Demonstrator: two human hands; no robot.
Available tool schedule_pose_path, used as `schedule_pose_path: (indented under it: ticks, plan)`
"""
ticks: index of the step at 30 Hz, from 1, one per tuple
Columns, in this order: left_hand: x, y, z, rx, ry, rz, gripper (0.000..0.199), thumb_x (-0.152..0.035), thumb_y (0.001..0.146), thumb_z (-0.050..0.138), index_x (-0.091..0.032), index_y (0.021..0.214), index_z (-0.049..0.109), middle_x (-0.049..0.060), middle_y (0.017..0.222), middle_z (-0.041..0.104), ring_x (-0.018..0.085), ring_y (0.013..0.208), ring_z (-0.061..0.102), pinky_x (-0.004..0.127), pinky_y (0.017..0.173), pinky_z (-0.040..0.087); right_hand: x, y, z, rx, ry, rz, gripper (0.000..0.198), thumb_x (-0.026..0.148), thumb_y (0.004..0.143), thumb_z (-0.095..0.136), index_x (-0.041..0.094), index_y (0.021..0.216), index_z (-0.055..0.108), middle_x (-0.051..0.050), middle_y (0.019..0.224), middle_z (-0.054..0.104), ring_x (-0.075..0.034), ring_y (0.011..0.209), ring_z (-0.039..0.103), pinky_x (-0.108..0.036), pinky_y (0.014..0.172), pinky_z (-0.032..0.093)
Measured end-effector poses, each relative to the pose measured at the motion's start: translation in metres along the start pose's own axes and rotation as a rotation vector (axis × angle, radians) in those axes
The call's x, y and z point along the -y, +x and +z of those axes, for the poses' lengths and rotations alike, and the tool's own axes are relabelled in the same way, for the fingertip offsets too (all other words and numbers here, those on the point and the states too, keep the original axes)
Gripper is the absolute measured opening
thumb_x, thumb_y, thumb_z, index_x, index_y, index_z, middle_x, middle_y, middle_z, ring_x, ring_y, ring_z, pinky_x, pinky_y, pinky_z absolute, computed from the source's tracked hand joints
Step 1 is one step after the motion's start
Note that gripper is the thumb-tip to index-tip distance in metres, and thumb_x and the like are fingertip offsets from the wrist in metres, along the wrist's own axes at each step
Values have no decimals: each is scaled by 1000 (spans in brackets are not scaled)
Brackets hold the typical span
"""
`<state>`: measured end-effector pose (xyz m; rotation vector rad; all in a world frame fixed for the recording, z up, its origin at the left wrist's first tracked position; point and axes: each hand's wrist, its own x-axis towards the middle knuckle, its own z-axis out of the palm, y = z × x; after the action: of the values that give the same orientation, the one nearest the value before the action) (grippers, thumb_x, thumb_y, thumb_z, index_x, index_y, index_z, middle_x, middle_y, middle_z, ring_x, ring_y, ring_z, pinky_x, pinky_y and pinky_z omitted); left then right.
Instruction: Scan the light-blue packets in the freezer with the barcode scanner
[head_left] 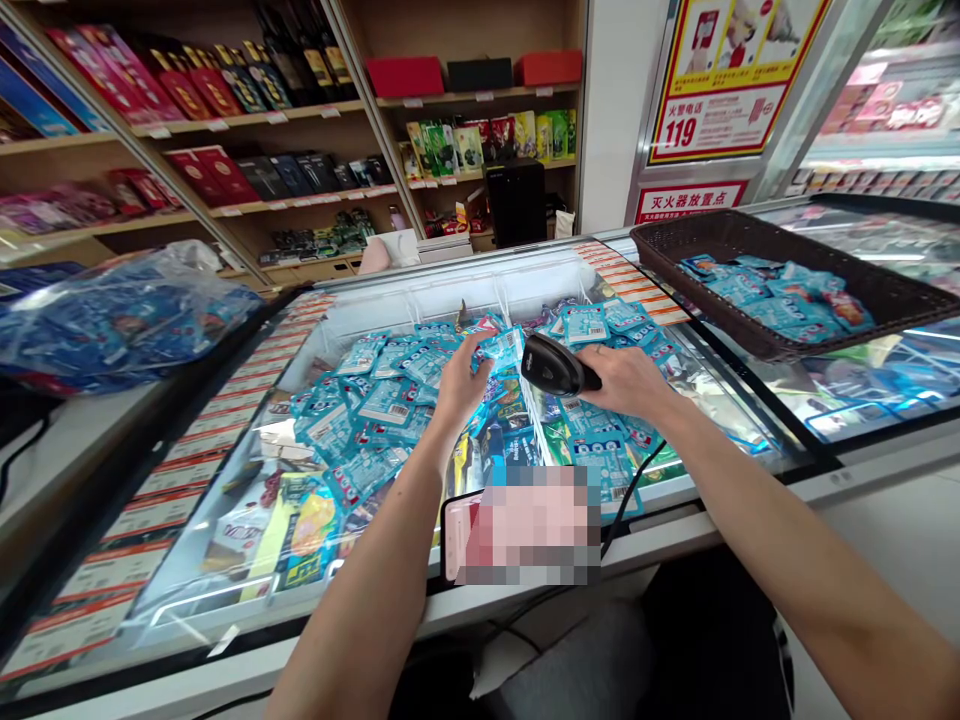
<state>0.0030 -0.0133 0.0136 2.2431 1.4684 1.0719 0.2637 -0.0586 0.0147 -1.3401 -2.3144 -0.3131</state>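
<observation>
Over the freezer (675, 537), the right hand (630, 380) grips a black handheld scanner (553, 367), its head turned left toward a blue packet (504, 346). That packet is just right of the left hand (460, 385), whose thumb and forefinger stand apart; whether they pinch its edge I cannot tell. More blue packets (390, 400) lie heaped left of a white wire divider (534, 415), with others to its right. Near the front rim rests a phone (454, 540), partly blurred out. Far right, a brown basket (739, 330) holds similar packets; at left sits a clear plastic bag (142, 310) with blue contents.
</observation>
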Motion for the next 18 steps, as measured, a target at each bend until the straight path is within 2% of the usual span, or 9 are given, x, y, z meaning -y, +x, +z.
schedule_pose_path:
  ticks: [10, 14, 18]
  plan:
    - [5, 0, 4, -21, 15, 21, 42, -22, 84, 45, -27, 125, 49, 1, 121, 61, 8, 57, 42, 27, 65, 42, -2, -1, 3, -27, 17, -33, 33, 40, 77, 58, 16, 100, 60, -6, 87, 68, -19, 70, 61, -29, 57, 32]
    - [-1, -1, 1, -27, 26, 29, 45, -23, 84, 47, -28, 128, 46, 2, 123, 59, 8, 57, 43, 27, 66, 43, -6, -1, 3, -58, 32, 4, 32, 36, 77, 57, 17, 103, 59, -6, 90, 68, -20, 73, 61, -28, 58, 34]
    - [-1, 0, -9, -113, 60, 41, 49, -23, 82, 49, -25, 131, 43, 5, 113, 59, 13, 77, 53, 29, 74, 47, -11, 0, 3, -64, 24, 68, 31, 36, 76, 56, 16, 100, 59, -7, 88, 67, -21, 77, 62, -29, 59, 35]
